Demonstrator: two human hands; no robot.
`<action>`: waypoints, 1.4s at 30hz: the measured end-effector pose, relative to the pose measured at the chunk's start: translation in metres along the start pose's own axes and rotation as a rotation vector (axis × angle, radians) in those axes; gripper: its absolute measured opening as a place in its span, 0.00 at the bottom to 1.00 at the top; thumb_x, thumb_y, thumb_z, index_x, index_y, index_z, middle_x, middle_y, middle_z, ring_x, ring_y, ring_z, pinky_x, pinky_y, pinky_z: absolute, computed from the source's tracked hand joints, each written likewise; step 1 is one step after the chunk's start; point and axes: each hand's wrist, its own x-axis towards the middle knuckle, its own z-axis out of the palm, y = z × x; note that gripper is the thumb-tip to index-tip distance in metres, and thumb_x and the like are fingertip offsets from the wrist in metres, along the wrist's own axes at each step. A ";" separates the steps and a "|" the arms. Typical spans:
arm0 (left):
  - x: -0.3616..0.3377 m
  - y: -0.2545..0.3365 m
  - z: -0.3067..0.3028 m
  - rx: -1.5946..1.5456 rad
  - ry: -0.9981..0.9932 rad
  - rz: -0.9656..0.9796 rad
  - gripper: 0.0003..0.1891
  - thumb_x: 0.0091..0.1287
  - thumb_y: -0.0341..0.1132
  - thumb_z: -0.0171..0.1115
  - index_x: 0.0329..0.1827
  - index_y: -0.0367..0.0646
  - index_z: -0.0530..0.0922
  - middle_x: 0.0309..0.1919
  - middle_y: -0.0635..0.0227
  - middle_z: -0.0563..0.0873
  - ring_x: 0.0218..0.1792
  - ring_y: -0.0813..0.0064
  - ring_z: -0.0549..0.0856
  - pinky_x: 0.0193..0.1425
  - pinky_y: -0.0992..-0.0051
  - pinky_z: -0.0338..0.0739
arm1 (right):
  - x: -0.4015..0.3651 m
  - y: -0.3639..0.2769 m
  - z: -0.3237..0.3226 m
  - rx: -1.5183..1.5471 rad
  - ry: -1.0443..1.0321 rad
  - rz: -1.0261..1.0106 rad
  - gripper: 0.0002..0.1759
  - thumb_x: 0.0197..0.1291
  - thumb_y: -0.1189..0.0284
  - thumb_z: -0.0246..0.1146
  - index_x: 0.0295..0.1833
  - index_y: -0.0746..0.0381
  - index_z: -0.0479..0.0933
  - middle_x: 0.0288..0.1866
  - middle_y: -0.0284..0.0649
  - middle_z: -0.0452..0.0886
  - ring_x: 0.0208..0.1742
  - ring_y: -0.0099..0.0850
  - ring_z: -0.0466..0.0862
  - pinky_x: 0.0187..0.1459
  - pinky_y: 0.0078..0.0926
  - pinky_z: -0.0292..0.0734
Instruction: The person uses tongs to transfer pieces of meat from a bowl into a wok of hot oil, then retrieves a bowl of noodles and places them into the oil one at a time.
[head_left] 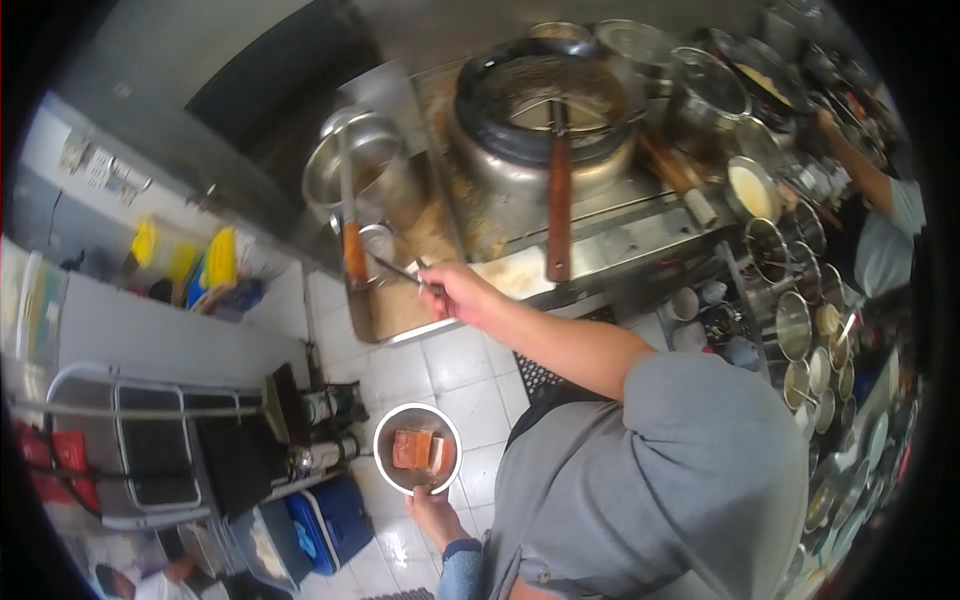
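My right hand (447, 291) reaches out toward the stove's edge, closed on a thin metal utensil (400, 271). The utensil's tip points at a small metal cup (378, 240) on a steel tray (372, 325). Lower down, my left hand (432, 512), with a blue cuff at the wrist, holds a round metal bowl (384, 462) from below. Orange-red chunks of food (415, 449) lie in that bowl. The bowl hangs over the white tiled floor, apart from the stove.
A big wok (540, 105) with a wooden-handled ladle (558, 200) sits on the burner. A steel pot (360, 170) holds another ladle. Several small pans hang at the right, where another person's arm (868, 175) works. A blue cooler (325, 520) and folded stool (150, 440) stand on the left floor.
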 end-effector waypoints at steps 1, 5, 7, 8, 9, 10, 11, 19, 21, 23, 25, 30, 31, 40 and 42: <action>0.012 0.011 0.007 -0.125 -0.049 -0.049 0.24 0.57 0.24 0.53 0.60 0.35 0.73 0.53 0.57 0.79 0.51 0.65 0.81 0.52 0.67 0.80 | -0.028 -0.006 0.008 0.011 -0.085 -0.050 0.10 0.66 0.69 0.59 0.49 0.61 0.70 0.28 0.39 0.79 0.21 0.27 0.77 0.24 0.26 0.79; 0.020 0.063 0.061 -0.163 -0.270 0.000 0.19 0.58 0.24 0.52 0.54 0.35 0.75 0.48 0.60 0.81 0.49 0.68 0.81 0.51 0.65 0.80 | -0.114 -0.056 0.023 -0.026 -0.041 -0.201 0.14 0.58 0.79 0.56 0.50 0.61 0.65 0.37 0.44 0.78 0.22 0.26 0.73 0.18 0.23 0.66; 0.021 0.096 0.091 -0.415 -0.303 -0.128 0.18 0.58 0.23 0.52 0.52 0.35 0.75 0.47 0.61 0.82 0.49 0.68 0.81 0.52 0.63 0.80 | -0.119 -0.071 0.013 -0.025 -0.080 -0.340 0.18 0.56 0.82 0.53 0.52 0.61 0.63 0.43 0.46 0.78 0.19 0.24 0.68 0.18 0.18 0.61; 0.027 0.104 0.101 -0.444 -0.342 -0.128 0.18 0.58 0.23 0.52 0.52 0.35 0.75 0.47 0.61 0.82 0.49 0.68 0.81 0.52 0.62 0.79 | -0.126 -0.083 0.005 -0.046 -0.093 -0.374 0.22 0.53 0.84 0.53 0.54 0.59 0.60 0.48 0.48 0.76 0.19 0.22 0.67 0.17 0.17 0.58; 0.032 0.115 0.109 -0.468 -0.376 -0.127 0.18 0.58 0.23 0.52 0.53 0.36 0.75 0.47 0.61 0.82 0.49 0.67 0.82 0.53 0.61 0.79 | -0.136 -0.096 -0.005 -0.097 -0.074 -0.417 0.22 0.52 0.84 0.54 0.53 0.57 0.60 0.44 0.45 0.76 0.19 0.20 0.65 0.16 0.15 0.55; 0.034 0.125 0.117 -0.498 -0.413 -0.122 0.18 0.58 0.23 0.52 0.53 0.36 0.75 0.48 0.61 0.82 0.49 0.67 0.82 0.53 0.61 0.79 | -0.152 -0.112 -0.018 -0.111 -0.037 -0.434 0.19 0.56 0.81 0.55 0.53 0.57 0.61 0.43 0.43 0.75 0.19 0.19 0.64 0.15 0.14 0.54; 0.034 0.136 0.126 -0.529 -0.447 -0.118 0.19 0.58 0.22 0.52 0.54 0.36 0.75 0.48 0.61 0.82 0.49 0.67 0.82 0.54 0.61 0.79 | -0.170 -0.125 -0.033 -0.126 -0.001 -0.448 0.17 0.59 0.79 0.55 0.52 0.58 0.61 0.41 0.41 0.74 0.19 0.19 0.63 0.15 0.14 0.52; 0.001 0.215 0.235 -0.616 -0.488 0.033 0.19 0.65 0.24 0.54 0.60 0.32 0.71 0.53 0.57 0.80 0.55 0.64 0.81 0.58 0.57 0.78 | -0.262 -0.132 -0.281 -1.517 0.893 -0.404 0.15 0.67 0.63 0.57 0.43 0.66 0.73 0.36 0.55 0.80 0.36 0.51 0.81 0.39 0.41 0.75; -0.003 0.224 0.258 -0.617 -0.483 0.038 0.18 0.66 0.24 0.53 0.60 0.31 0.71 0.53 0.56 0.80 0.54 0.64 0.81 0.58 0.58 0.78 | -0.273 -0.121 -0.320 -1.545 0.886 -0.395 0.14 0.65 0.66 0.57 0.45 0.68 0.72 0.42 0.60 0.78 0.47 0.60 0.77 0.48 0.46 0.72; -0.014 0.240 0.278 -0.606 -0.469 0.043 0.17 0.66 0.24 0.53 0.59 0.30 0.72 0.52 0.57 0.81 0.52 0.65 0.82 0.57 0.59 0.79 | -0.285 -0.140 -0.303 -1.514 0.925 -0.523 0.13 0.66 0.67 0.57 0.47 0.67 0.72 0.42 0.59 0.78 0.47 0.57 0.78 0.49 0.43 0.73; -0.018 0.248 0.291 -0.562 -0.493 0.086 0.19 0.67 0.25 0.52 0.61 0.32 0.71 0.54 0.57 0.80 0.53 0.64 0.82 0.57 0.59 0.79 | -0.299 -0.178 -0.258 -1.371 0.812 -0.700 0.20 0.70 0.65 0.53 0.63 0.63 0.68 0.47 0.54 0.80 0.50 0.47 0.81 0.53 0.37 0.73; -0.029 0.263 0.326 -0.616 -0.504 0.169 0.15 0.66 0.23 0.55 0.55 0.33 0.74 0.49 0.59 0.81 0.49 0.68 0.83 0.53 0.63 0.82 | -0.306 -0.266 -0.156 -1.743 0.317 -0.960 0.28 0.66 0.62 0.59 0.67 0.64 0.68 0.34 0.48 0.78 0.33 0.44 0.78 0.40 0.35 0.72; -0.031 0.265 0.329 -0.616 -0.504 0.164 0.14 0.66 0.23 0.54 0.55 0.33 0.74 0.49 0.59 0.81 0.49 0.68 0.83 0.54 0.63 0.82 | -0.306 -0.279 -0.135 -1.849 0.172 -0.965 0.28 0.62 0.64 0.63 0.65 0.64 0.71 0.34 0.46 0.78 0.33 0.44 0.78 0.38 0.35 0.73; -0.015 0.274 0.340 -0.525 -0.604 0.179 0.14 0.65 0.23 0.54 0.53 0.34 0.75 0.47 0.61 0.83 0.47 0.71 0.84 0.53 0.66 0.83 | -0.255 -0.324 -0.023 -2.627 -0.491 -1.138 0.14 0.48 0.75 0.64 0.44 0.63 0.79 0.35 0.38 0.78 0.36 0.34 0.82 0.35 0.31 0.79; -0.003 0.270 0.343 -0.516 -0.642 0.182 0.15 0.65 0.23 0.54 0.55 0.35 0.76 0.48 0.62 0.84 0.48 0.70 0.84 0.53 0.66 0.81 | -0.243 -0.319 -0.007 -2.682 -0.609 -1.208 0.13 0.45 0.76 0.62 0.40 0.65 0.79 0.33 0.38 0.79 0.33 0.34 0.83 0.34 0.31 0.79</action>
